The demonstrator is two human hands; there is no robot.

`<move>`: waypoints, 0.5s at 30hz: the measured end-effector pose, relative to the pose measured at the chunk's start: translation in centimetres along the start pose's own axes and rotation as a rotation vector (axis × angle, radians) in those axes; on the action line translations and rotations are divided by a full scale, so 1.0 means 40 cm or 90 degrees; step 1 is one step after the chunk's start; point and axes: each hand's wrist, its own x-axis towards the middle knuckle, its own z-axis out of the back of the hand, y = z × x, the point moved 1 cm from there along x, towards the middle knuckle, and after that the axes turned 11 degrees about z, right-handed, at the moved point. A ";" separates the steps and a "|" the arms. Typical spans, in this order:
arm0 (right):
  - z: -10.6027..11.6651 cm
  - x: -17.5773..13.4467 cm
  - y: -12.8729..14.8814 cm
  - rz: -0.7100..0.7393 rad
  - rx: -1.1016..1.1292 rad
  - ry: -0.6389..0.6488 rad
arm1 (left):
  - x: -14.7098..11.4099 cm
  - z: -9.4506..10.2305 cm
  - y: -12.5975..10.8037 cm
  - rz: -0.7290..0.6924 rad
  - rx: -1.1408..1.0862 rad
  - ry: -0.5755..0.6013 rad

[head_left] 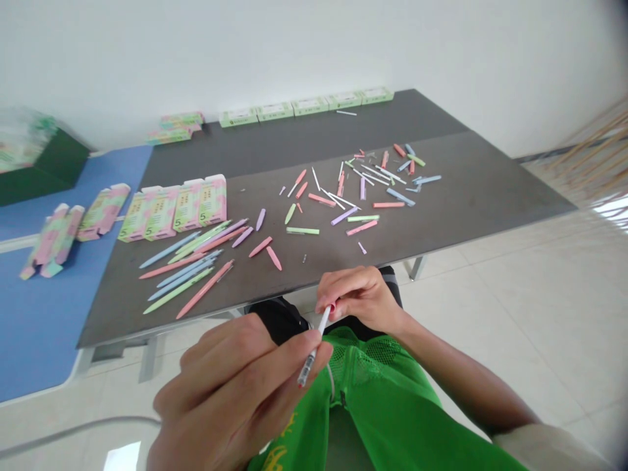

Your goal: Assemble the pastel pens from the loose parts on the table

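Note:
My left hand [245, 386], large in the foreground, pinches a pen refill [307, 368] between thumb and fingertips. The refill's white end meets the open mouth of a pink pen barrel [332, 309]; how far it sits inside is hidden. Curled fingers of my right hand [363, 297] grip that barrel and cover most of it. Both hands are just off the table's front edge, above my lap. On the table beyond lie loose pen parts: pink tapered sections [274, 258], a green barrel [303, 231] and white refills [333, 198]. Whole pastel pens [205, 289] form a group at the left.
Several pastel boxes [160, 210] stand near the table's left side, with flattened cartons [103, 210] beside them on a blue table [29, 327]. A row of open trays [309, 106] lines the wall. A dark green bin [59, 160] sits at far left.

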 end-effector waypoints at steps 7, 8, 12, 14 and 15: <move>-0.006 0.006 0.007 0.008 0.004 0.014 | -0.003 -0.044 0.015 -0.037 0.029 -0.008; -0.007 0.007 0.009 0.010 0.003 0.015 | -0.001 -0.047 0.019 -0.043 0.024 -0.008; -0.006 0.007 0.009 0.003 -0.013 0.011 | 0.006 -0.060 0.030 -0.057 -0.012 -0.023; -0.005 0.004 0.008 -0.002 -0.019 0.006 | 0.003 -0.066 0.032 -0.053 -0.036 -0.032; -0.006 0.003 0.007 -0.002 -0.021 0.004 | 0.001 -0.069 0.032 -0.045 -0.049 -0.039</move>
